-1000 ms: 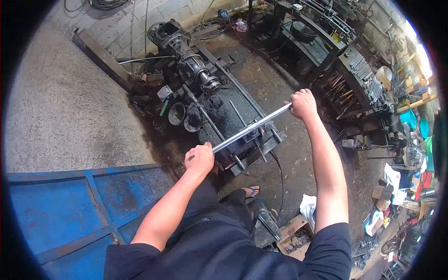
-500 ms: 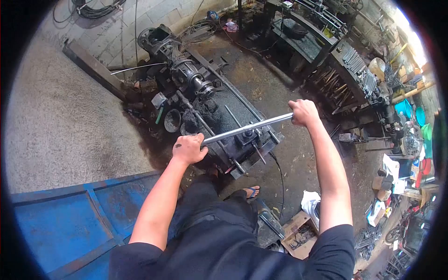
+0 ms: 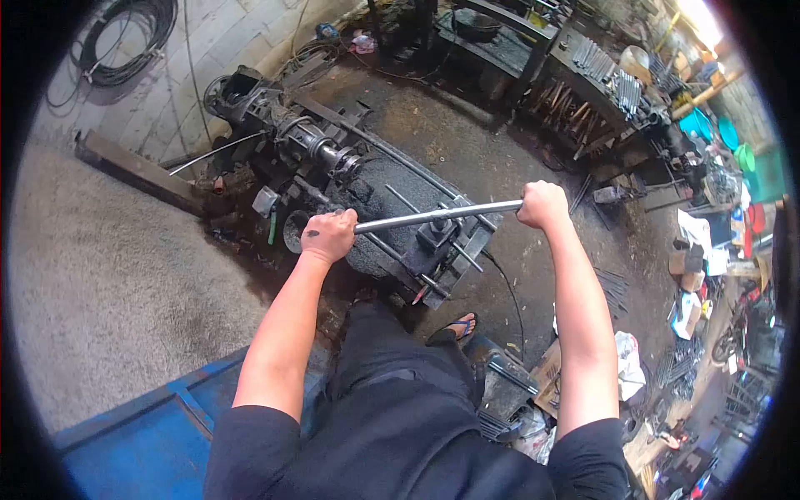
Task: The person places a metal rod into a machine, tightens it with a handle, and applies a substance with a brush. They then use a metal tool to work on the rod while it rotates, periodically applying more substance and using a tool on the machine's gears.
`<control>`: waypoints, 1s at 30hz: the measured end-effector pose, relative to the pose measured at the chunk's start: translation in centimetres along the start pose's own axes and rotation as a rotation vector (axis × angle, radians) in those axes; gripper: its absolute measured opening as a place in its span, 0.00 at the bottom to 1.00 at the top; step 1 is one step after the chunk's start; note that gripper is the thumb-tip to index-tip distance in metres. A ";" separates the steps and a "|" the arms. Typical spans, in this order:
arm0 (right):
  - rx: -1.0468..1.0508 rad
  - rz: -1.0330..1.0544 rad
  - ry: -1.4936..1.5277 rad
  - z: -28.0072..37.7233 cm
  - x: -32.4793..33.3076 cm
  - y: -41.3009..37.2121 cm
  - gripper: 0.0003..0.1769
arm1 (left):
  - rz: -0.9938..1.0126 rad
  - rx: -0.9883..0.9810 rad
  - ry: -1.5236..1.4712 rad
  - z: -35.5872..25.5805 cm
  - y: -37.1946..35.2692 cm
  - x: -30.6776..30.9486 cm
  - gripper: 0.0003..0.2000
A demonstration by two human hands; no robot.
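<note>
A long metal bar point(image 3: 408, 220) runs nearly level across the front of a greasy lathe-like machine point(image 3: 321, 143). Around the bar's left end my left hand point(image 3: 328, 235) is closed, with a dark smudge on its back. My right hand point(image 3: 543, 205) wraps the other end, slightly farther from me. The bar's thicker middle overlaps a dark block point(image 3: 433, 233) on the machine's near end in this view. Thin rods point(image 3: 407, 202) stick out of that block on both sides. Dark metal shavings point(image 3: 396, 187) cover the machine's bed.
A blue metal panel point(image 3: 142, 429) lies at lower left. A workbench point(image 3: 546, 96) with stacked metal rods stands at the back right. Black cable point(image 3: 125, 42) hangs coiled on the wall. A cable point(image 3: 510, 292) trails over the floor near my sandalled foot point(image 3: 462, 326).
The view has shifted, showing more of the left wall. Both hands keep hold of the bar, which slopes a little less than before.
</note>
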State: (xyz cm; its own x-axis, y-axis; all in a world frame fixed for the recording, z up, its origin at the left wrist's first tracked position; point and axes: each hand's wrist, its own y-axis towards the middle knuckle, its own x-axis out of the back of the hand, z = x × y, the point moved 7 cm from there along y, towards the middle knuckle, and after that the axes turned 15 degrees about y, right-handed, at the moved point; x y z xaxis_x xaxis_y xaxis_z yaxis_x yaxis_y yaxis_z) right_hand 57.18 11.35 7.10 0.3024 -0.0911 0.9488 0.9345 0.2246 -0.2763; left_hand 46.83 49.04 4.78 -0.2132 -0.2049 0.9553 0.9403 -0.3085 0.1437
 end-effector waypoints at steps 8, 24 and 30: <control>-0.146 -0.045 -0.009 0.0 -0.2 -0.9 0.11 | -0.107 -0.080 -0.115 0.7 0.6 0.0 0.07; -0.596 -0.164 0.152 3.4 -2.8 -12.3 0.14 | -0.210 -0.568 -0.108 2.0 11.8 -2.0 0.03; -0.679 -0.224 0.198 4.9 -4.4 -14.7 0.16 | -0.412 -0.650 -0.150 1.7 14.2 -2.9 0.04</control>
State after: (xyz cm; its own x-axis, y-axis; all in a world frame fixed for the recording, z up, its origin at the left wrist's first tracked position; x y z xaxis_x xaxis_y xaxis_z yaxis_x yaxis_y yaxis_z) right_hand 41.15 13.23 7.73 0.0596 -0.2518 0.9660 0.8686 -0.4637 -0.1744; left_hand 61.22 46.84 4.47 -0.4295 0.1573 0.8893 0.4395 -0.8238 0.3580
